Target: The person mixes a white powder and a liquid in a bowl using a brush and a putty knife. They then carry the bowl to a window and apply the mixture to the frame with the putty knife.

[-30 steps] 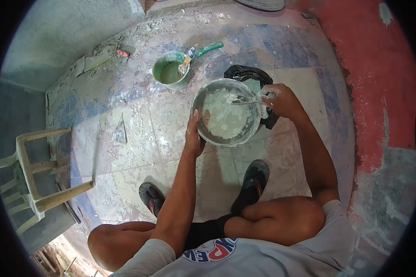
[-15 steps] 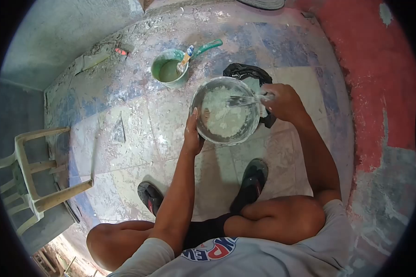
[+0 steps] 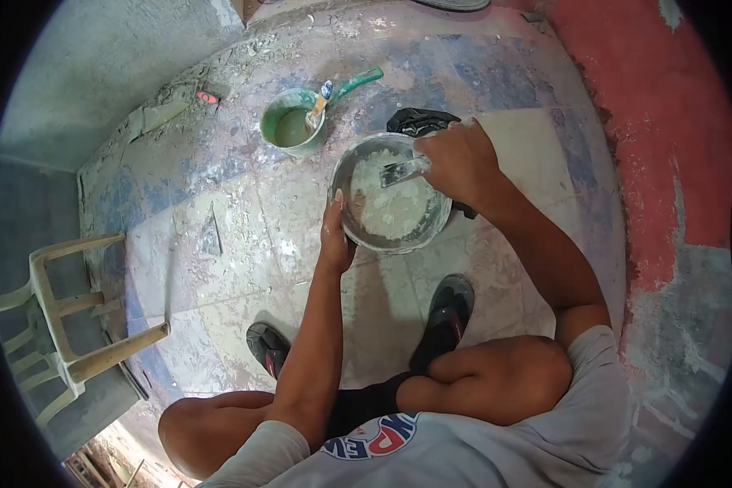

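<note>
My left hand (image 3: 334, 234) grips the left side of a round grey bowl (image 3: 396, 246), with the thumb at its rim. Inside lies a pale, lumpy powder or paste (image 3: 392, 213). My right hand (image 3: 461, 159) is closed around the handle of a putty knife (image 3: 399, 172), which the fingers mostly hide. Its flat metal blade, smeared white, reaches over the upper right part of the bowl onto the pale material. Behind the bowl, a black plastic bag (image 3: 417, 119) is partly covered by my right hand and the rim.
A green dipper (image 3: 294, 148) holding greyish liquid stands beyond the bowl, a paintbrush (image 3: 320, 104) leaning in it. A triangular metal blade (image 3: 211, 233) lies on the stained tile floor. A plastic chair (image 3: 73, 366) is at left, a red-painted wall (image 3: 651, 138) at right.
My right hand has moved left and slightly up, over the bowl's right rim, carrying the putty knife blade farther left. My left hand still holds the bowl.
</note>
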